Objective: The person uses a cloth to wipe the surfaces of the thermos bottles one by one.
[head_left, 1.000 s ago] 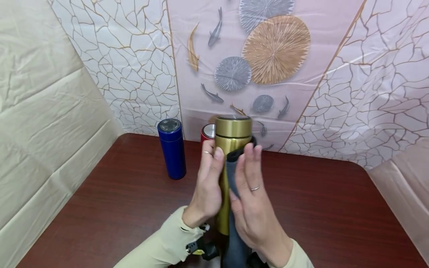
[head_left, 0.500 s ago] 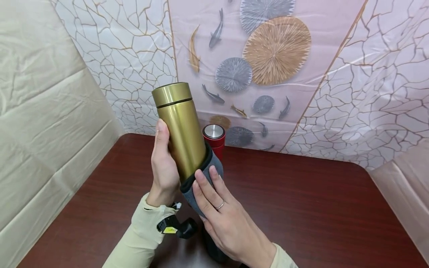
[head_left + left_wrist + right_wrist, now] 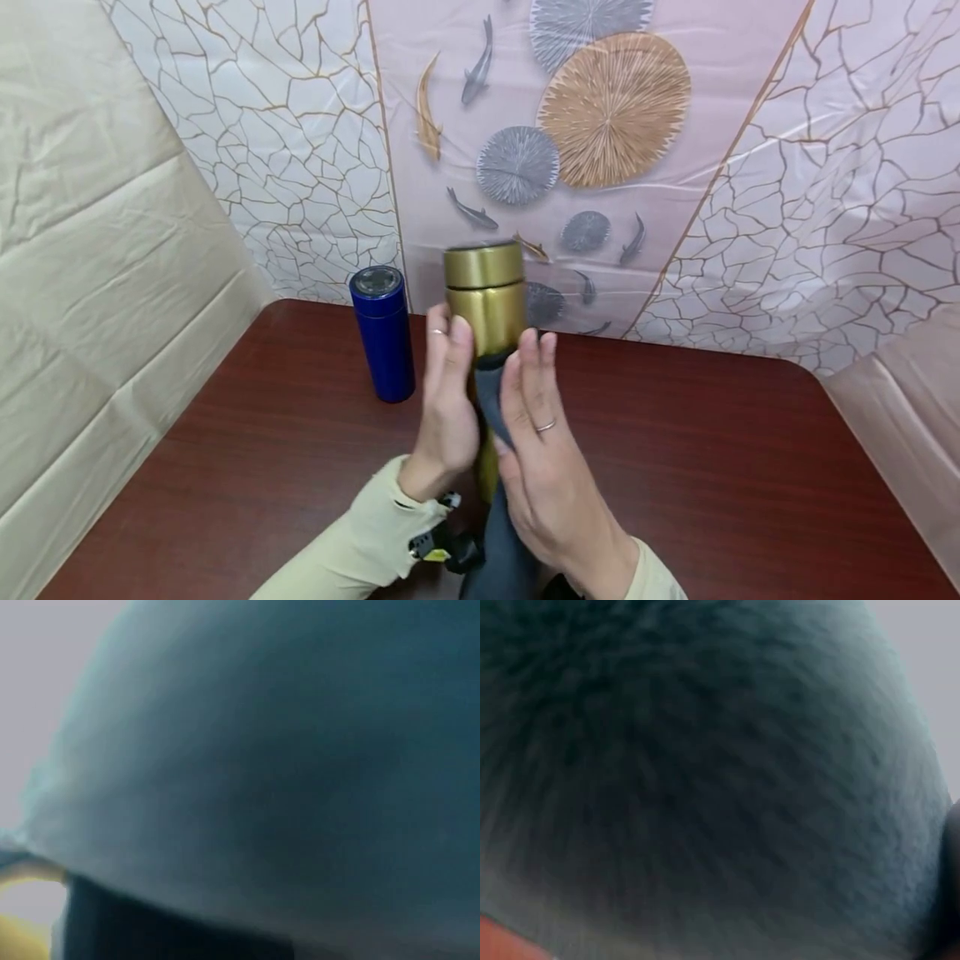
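Note:
A gold thermos bottle (image 3: 487, 321) stands almost upright above the table in the head view. My left hand (image 3: 447, 408) grips its left side, thumb toward me. On the other side, my right hand (image 3: 551, 475) holds a grey cloth with a black edge (image 3: 498, 542) against the bottle, its fingers pointing up. The cloth hangs down below the hand and hides the bottle's lower part. Blurred cloth (image 3: 247, 765) fills most of the left wrist view. Fuzzy cloth (image 3: 727, 772) covers nearly all of the right wrist view, so neither shows fingers.
A blue thermos bottle (image 3: 384, 337) stands on the dark red wooden table (image 3: 712, 450), left of my hands. A patterned sheet (image 3: 622, 108) hangs behind the table, and pale cloth (image 3: 90, 250) hangs along the left.
The gold bottle tilted left half a second ago, in front of the blue one; now it is nearly upright and lower, to the right. The red bottle has become hidden. Both hands keep their hold.

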Available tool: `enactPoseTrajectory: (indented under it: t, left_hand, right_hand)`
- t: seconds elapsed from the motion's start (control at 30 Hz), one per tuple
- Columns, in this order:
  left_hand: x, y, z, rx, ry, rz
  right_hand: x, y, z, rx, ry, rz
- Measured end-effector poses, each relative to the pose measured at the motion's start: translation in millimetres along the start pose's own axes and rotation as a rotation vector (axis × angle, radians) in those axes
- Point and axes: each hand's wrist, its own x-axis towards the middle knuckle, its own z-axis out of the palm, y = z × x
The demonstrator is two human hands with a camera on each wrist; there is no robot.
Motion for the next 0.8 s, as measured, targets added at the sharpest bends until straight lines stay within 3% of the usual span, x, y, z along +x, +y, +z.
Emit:
enactPoseTrajectory:
  t: [0.17, 0.37, 0.57, 0.8]
  left_hand:
    - [-20.6, -21.4, 16.4, 0.171, -0.108, 0.05]
    - [-35.5, -33.8, 24.0, 0.287, -0.184, 0.033]
    - [-25.9, -21.2, 18.8, 0.226, -0.178, 0.052]
    - [-2.8, 4.2, -1.7, 0.067, -0.03, 0.026]
  right_hand:
    - [7.2, 9.4, -20.2, -0.006, 0.072, 0.07]
    - [11.0, 15.4, -37.4, 0.004, 0.113, 0.138]
    - [11.0, 13.9, -27.2, -0.009, 0.111, 0.094]
    - [1.9, 3.6, -4.6, 0.019, 0.019, 0.014]
